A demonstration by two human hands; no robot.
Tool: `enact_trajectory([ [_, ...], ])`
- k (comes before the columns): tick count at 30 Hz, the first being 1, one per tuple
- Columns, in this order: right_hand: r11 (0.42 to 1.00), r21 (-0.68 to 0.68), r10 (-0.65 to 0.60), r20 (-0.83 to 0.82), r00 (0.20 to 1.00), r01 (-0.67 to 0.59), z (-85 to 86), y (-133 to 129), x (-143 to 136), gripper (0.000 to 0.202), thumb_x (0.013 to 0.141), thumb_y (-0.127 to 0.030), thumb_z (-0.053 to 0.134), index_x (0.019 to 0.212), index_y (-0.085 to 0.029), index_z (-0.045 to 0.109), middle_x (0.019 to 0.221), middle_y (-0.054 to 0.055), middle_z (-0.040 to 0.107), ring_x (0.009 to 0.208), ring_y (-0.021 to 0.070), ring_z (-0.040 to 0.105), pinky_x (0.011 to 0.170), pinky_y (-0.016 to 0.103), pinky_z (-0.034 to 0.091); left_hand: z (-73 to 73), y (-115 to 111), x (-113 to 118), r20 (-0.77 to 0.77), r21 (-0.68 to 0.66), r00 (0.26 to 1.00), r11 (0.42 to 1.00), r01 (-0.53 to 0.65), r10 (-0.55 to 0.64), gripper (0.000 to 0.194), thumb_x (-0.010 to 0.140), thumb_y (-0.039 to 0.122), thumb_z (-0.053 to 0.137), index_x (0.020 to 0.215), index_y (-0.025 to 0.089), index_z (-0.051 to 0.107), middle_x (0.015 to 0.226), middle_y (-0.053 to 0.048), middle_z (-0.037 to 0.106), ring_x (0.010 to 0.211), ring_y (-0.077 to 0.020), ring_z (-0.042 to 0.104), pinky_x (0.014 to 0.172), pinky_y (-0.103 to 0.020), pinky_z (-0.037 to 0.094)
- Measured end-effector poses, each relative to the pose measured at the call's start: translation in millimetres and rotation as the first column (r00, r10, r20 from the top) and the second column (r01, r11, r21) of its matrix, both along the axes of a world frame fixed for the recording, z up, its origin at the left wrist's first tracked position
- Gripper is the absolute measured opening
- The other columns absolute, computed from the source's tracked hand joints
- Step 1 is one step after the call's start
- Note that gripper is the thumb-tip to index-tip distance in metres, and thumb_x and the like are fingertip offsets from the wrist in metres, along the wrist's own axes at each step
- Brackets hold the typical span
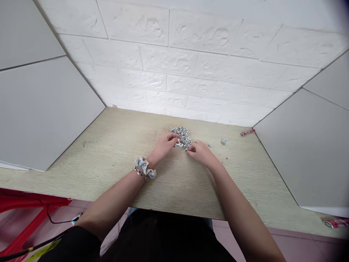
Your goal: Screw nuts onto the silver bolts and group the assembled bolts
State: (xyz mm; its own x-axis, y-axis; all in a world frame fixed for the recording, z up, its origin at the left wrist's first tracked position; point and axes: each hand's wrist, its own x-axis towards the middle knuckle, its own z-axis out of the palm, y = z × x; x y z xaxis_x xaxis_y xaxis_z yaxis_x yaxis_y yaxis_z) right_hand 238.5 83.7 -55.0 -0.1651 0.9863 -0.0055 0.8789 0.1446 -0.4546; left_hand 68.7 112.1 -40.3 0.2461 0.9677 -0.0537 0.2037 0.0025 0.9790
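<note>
A small heap of metal hardware [183, 133] sits toward the back of the bench [174, 178], bright silver and shiny, its bolts, nuts and flat washers jumbled together. The bolts are bunched most thickly at the far side of the heap; round washers and nuts with dark centre holes lie flatter along its near and right edges. The pieces overlap, so single ones are hard to count.

The left hand [167, 144] reaches in from the near left, its thumb and fingers curled at the heap's left edge, over some washers. The right hand [199, 151] is at the near right edge, fingertips drawn together by the nuts. Whether either hand grips a piece is too small to tell.

To the right of the right hand a lone nut [209, 145] lies on the bench, and farther right a small bolt piece [224, 142]. A red and silver tube [247, 133] lies by the foot of the right-hand panel [308, 145].

Behind the heap rises the white brick-patterned wall [180, 87]. The left-hand panel [51, 109] stands well apart from the heap, with bare bench between them. More bare bench stretches between the forearms to the front edge.
</note>
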Motion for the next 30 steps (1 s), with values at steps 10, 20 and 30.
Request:
enact_trajectory([
  [10,0.973,0.218,0.109,-0.133,0.985,-0.078,4.9,-3,-14,0.018,0.082,-0.031,0.043,0.079,-0.017,0.054,0.073,0.002,0.057,0.065,0.0121,0.048,0.059,0.023,0.032,-5.2,-3,-1,0.021,0.016,0.951,0.951,0.310,-0.310,0.034,0.074,0.038,0.055,0.099,0.017,0.065,0.082,-0.005,0.063,0.073,-0.0125,0.053,0.055,-0.019,0.038],
  [20,0.993,-0.095,-0.089,-0.171,0.981,0.074,20.8,2,41,0.022,0.070,-0.039,0.058,0.078,-0.019,0.063,0.073,0.000,0.059,0.066,0.0125,0.051,0.059,0.023,0.035,-1.9,0,0,0.299,-0.172,0.953,0.980,0.100,-0.045,0.031,0.069,0.036,0.064,0.087,0.011,0.063,0.081,-0.006,0.062,0.062,-0.0070,0.053,0.059,-0.020,0.042],
  [30,0.968,-0.137,-0.203,0.048,0.978,0.208,5.3,7,53,0.009,0.067,-0.024,0.060,0.069,-0.016,0.063,0.074,0.004,0.062,0.070,0.0151,0.053,0.060,0.024,0.035,-1.7,-2,-1,0.451,-0.257,0.893,0.958,0.129,0.001,0.026,0.075,0.035,0.061,0.087,0.012,0.060,0.081,-0.005,0.063,0.059,-0.0037,0.053,0.055,-0.015,0.042],
])
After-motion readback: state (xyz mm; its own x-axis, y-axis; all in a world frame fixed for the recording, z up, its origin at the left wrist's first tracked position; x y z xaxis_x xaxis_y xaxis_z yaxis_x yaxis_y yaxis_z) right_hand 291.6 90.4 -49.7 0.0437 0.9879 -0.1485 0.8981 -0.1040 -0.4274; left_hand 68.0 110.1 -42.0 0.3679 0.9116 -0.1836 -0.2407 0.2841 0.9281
